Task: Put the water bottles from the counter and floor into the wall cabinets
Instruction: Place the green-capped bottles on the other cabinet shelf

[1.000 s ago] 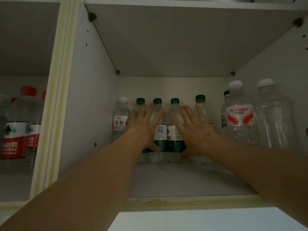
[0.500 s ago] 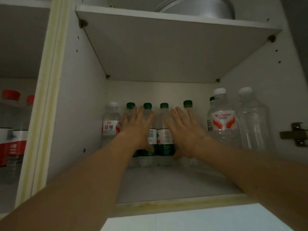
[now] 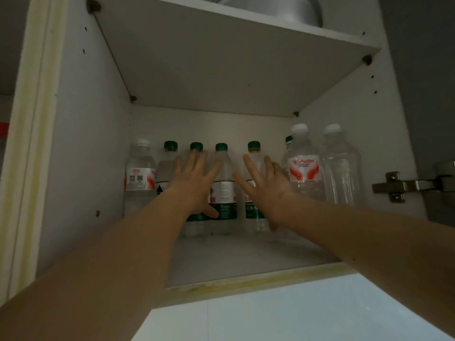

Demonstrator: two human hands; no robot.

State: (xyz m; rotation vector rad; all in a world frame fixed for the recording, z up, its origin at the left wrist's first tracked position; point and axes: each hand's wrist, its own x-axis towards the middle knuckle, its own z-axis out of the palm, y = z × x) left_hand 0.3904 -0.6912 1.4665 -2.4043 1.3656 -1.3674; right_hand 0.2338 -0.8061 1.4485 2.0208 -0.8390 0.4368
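White cabinet shelf [image 3: 246, 264] carries a far row of water bottles [image 3: 222, 188]. Left hand [image 3: 194, 185] and right hand [image 3: 267, 190] rest spread against them.

Bottles stand in a row at the back of the cabinet shelf [image 3: 246, 262].

The small bottles [image 3: 222, 168] stand side by side along the back wall. Two big bottles [image 3: 304, 166] stand to their right, nearer the front. The left hand [image 3: 194, 185] and the right hand [image 3: 268, 188] are spread flat in front of the small bottles. A pot [image 3: 283, 8] sits on the upper shelf [image 3: 221, 57] above. A hinge [image 3: 403, 185] is on the right wall.
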